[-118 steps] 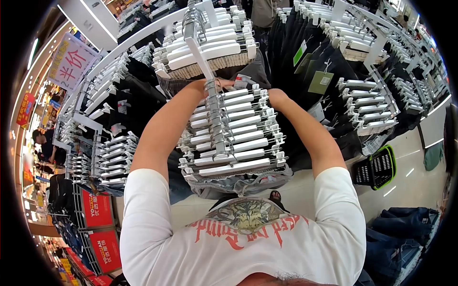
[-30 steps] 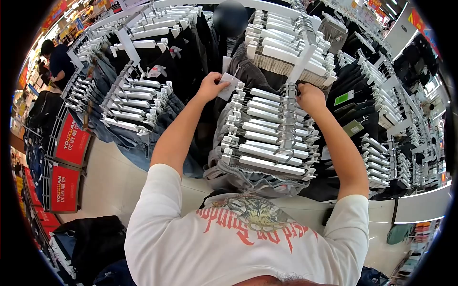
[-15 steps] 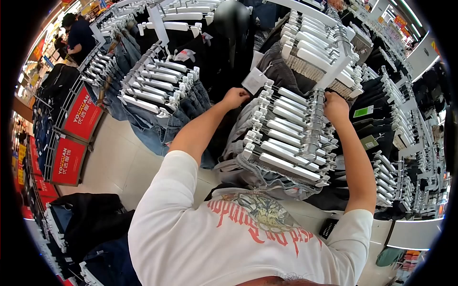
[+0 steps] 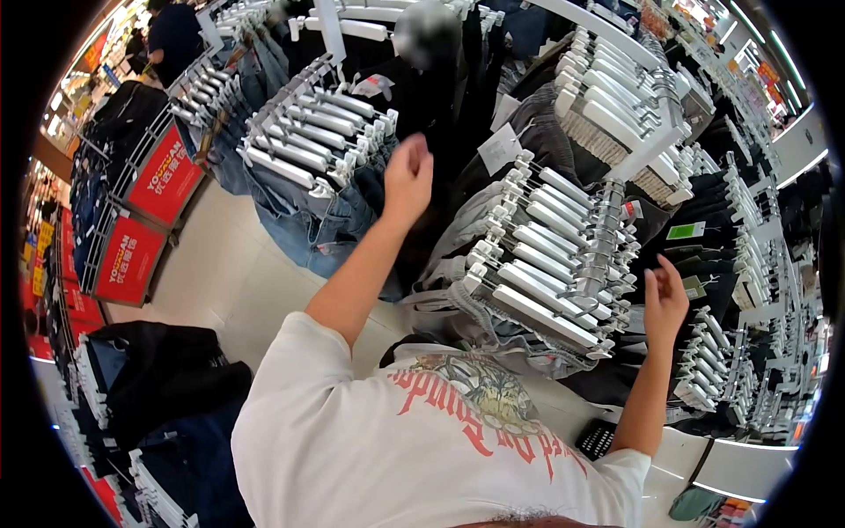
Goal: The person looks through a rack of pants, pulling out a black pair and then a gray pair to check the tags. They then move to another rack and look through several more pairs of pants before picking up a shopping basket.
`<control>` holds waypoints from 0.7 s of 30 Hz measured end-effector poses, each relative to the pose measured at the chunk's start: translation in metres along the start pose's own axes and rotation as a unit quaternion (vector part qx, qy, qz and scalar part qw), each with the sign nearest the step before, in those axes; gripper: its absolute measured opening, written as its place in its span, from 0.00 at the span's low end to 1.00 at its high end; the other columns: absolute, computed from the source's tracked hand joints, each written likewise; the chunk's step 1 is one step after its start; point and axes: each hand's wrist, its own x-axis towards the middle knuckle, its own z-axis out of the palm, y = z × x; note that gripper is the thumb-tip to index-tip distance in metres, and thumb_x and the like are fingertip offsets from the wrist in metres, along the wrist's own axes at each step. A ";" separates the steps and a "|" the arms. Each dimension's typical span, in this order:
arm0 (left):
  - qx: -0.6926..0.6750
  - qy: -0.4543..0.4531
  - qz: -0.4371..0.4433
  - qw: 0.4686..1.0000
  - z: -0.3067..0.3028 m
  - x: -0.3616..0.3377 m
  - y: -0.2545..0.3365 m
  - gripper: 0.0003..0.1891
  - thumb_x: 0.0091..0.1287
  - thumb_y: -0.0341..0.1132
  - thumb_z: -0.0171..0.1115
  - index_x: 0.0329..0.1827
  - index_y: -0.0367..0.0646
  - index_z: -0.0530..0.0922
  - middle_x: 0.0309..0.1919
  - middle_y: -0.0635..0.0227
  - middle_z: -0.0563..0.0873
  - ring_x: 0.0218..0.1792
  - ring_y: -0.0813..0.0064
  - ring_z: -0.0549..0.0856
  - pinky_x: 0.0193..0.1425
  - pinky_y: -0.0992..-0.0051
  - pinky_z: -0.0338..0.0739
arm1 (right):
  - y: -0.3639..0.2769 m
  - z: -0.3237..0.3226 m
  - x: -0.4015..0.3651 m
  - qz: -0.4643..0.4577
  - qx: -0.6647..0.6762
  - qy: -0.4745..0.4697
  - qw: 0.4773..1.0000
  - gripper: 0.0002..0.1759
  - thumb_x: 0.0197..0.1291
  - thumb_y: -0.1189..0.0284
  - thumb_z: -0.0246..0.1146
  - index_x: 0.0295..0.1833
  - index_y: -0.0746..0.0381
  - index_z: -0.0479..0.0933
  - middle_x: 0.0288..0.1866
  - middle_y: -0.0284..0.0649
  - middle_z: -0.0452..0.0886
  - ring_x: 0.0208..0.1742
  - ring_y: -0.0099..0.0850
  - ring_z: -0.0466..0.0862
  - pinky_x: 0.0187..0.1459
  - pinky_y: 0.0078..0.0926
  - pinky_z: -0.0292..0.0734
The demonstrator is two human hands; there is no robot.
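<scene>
My left hand (image 4: 409,180) is raised between two racks, loosely curled, with nothing visible in it. Beside it on the left hang blue jeans (image 4: 308,233) on white clip hangers (image 4: 308,132). My right hand (image 4: 666,299) is apart from the rack in front of me, its thumb and fingers spread and holding nothing. Between my hands, grey trousers (image 4: 449,264) hang from a row of white clip hangers (image 4: 550,255) on a metal rail (image 4: 603,238). A white paper tag (image 4: 500,150) shows at the far end of this row.
Dark garments with a green tag (image 4: 686,231) hang to the right. Red signs (image 4: 165,176) front the shelving on the left. Dark clothes (image 4: 163,370) hang at lower left. A person (image 4: 173,40) stands at upper left. Pale floor tiles (image 4: 211,273) show between racks.
My right hand has come off the far end of the grey trousers' row and moved right and nearer me, its fingers opening. My left hand has lifted away from beside the white tag.
</scene>
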 end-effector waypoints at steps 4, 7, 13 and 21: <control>0.191 0.154 0.161 0.956 0.000 0.085 0.055 0.43 0.63 0.36 0.66 0.75 0.28 0.50 0.73 0.39 0.56 0.74 0.45 0.59 0.77 0.57 0.57 | 0.019 -0.020 -0.034 0.028 0.032 0.064 0.997 0.15 0.67 0.76 0.65 0.58 0.66 0.79 0.36 0.28 0.78 0.32 0.13 0.73 0.33 0.11 0.67; 0.212 0.176 -0.008 0.961 0.010 0.138 0.035 0.56 0.60 0.39 0.69 0.77 0.26 0.33 0.76 0.34 0.44 0.77 0.40 0.50 0.80 0.57 0.50 | 0.028 -0.024 -0.054 0.057 0.046 0.068 0.995 0.14 0.68 0.74 0.64 0.57 0.65 0.80 0.36 0.27 0.78 0.30 0.12 0.71 0.30 0.11 0.65; 0.016 0.069 -0.151 0.986 0.042 0.153 0.025 0.57 0.62 0.37 0.70 0.78 0.30 0.31 0.75 0.37 0.53 0.76 0.49 0.60 0.77 0.66 0.57 | 0.043 -0.023 -0.081 0.078 0.047 0.083 0.992 0.13 0.68 0.74 0.64 0.55 0.67 0.80 0.34 0.27 0.78 0.28 0.12 0.71 0.29 0.11 0.65; 0.004 0.040 -0.155 0.987 0.035 0.137 0.004 0.55 0.62 0.39 0.68 0.76 0.23 0.34 0.77 0.36 0.48 0.79 0.49 0.52 0.80 0.68 0.49 | 0.009 -0.036 -0.093 0.078 0.037 0.100 0.991 0.12 0.68 0.74 0.64 0.54 0.67 0.80 0.36 0.30 0.81 0.30 0.13 0.74 0.30 0.11 0.69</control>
